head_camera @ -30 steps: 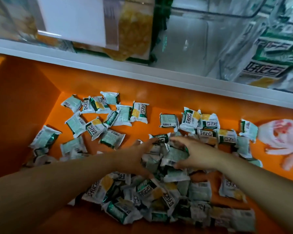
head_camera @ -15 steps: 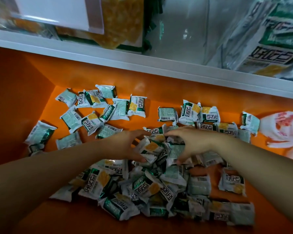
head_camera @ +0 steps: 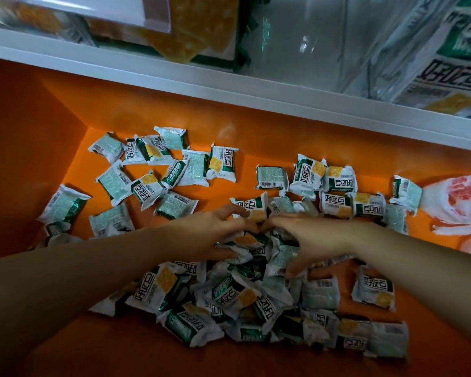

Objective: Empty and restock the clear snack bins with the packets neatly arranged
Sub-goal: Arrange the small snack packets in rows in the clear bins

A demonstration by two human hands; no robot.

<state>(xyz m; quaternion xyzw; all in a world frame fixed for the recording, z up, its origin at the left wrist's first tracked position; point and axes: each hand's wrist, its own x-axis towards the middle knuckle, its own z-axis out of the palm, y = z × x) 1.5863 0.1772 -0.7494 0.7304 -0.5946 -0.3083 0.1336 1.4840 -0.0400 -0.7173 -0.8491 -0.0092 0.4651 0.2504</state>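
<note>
Here left hand [head_camera: 207,235] and right hand [head_camera: 321,236] cup packets [head_camera: 279,254] — bunched between fingers [head_camera: 230,210].

Crumpled white plastic bag [head_camera: 457,210] with red print, lying at the orange shelf's [head_camera: 120,349] far right; white rail [head_camera: 229,85] running across above; white label card [head_camera: 106,9] at top left.

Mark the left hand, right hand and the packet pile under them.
left hand [head_camera: 210,232]: head view, back of the hand.
right hand [head_camera: 318,238]: head view, back of the hand.
packet pile [head_camera: 239,293]: head view, a printed packet mid-pile.
</note>
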